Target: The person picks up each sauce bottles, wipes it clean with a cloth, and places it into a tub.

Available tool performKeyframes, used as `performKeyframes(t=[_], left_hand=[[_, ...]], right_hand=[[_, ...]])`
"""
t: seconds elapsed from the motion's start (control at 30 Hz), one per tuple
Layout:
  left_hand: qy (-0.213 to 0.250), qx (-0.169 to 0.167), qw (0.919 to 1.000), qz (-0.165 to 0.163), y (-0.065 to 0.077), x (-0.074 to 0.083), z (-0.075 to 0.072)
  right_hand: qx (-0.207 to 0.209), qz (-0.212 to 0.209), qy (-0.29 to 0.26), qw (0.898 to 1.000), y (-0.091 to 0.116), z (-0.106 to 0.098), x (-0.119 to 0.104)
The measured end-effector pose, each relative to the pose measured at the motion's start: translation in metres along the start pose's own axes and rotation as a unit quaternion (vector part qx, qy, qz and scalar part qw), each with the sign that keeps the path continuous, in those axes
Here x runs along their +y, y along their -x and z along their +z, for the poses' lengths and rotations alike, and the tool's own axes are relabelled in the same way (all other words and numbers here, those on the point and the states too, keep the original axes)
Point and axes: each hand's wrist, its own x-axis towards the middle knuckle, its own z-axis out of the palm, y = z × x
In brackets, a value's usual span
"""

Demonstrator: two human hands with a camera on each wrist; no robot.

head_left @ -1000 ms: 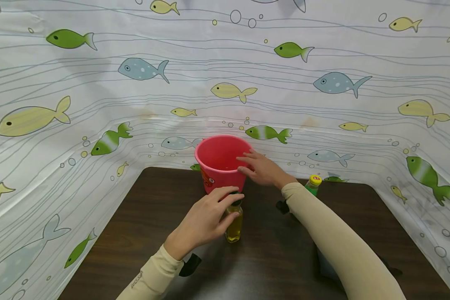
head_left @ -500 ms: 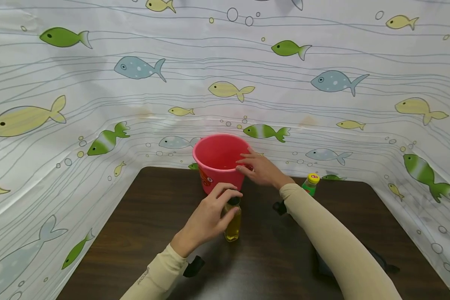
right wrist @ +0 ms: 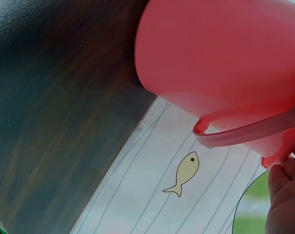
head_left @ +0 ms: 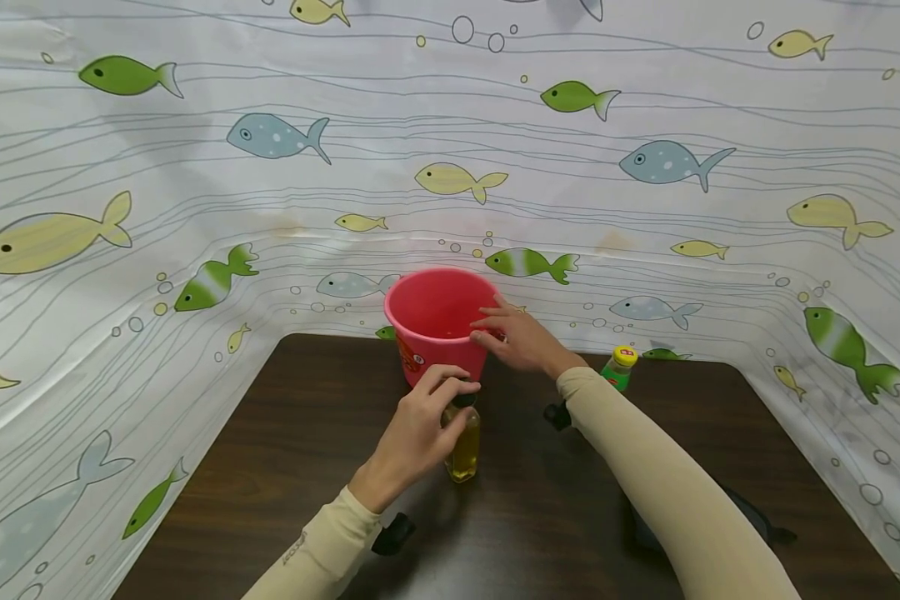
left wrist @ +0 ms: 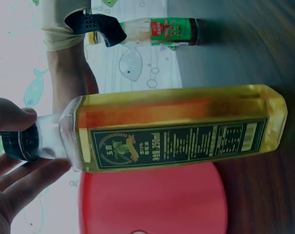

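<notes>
My left hand [head_left: 420, 417] curls around the top of a glass oil bottle [head_left: 463, 454]. In the left wrist view, the thumb lies against the black cap [left wrist: 20, 145] and the other fingers pass behind the neck. The oil bottle is upright and holds yellow oil under a dark label [left wrist: 176, 144]. Behind it stands a pink bucket [head_left: 444, 354], its mouth facing up. My right hand [head_left: 521, 337] holds the bucket's right rim, some fingers reaching over the edge. In the right wrist view, a pink handle [right wrist: 245, 136] hangs by the rim, and the fingers are partly cut off.
A bottle with a yellow cap and green label [head_left: 619, 371] stands behind my right forearm. Near the right side, a dark soft-looking item [head_left: 750, 512] lies partly under the sleeve. The brown table [head_left: 292, 417] meets a fish-print sheet [head_left: 330, 192] at the back and sides.
My left fingers have drawn in slightly closer around the bottle's top. The right hand stays at the bucket rim. The head view has shifted a little.
</notes>
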Motion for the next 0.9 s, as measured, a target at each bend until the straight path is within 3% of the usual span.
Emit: performKeyframes(t=[0.33,0.7,0.9], left_hand=[[-0.013,0.025,0.9994,0.019,-0.011,0.006,-0.018],[-0.039,0.03,0.9985,0.022,-0.041,0.014,-0.06],[-0.031,0.03,0.999,0.013,-0.062,0.017,-0.084]], right_hand=[[0.006,-0.024,-0.004,1.0,0.001,-0.001,-0.003],[0.003,-0.028,-0.01,1.0,-0.001,0.0,-0.002],[0.0,-0.021,-0.01,1.0,-0.001,0.0,-0.002]])
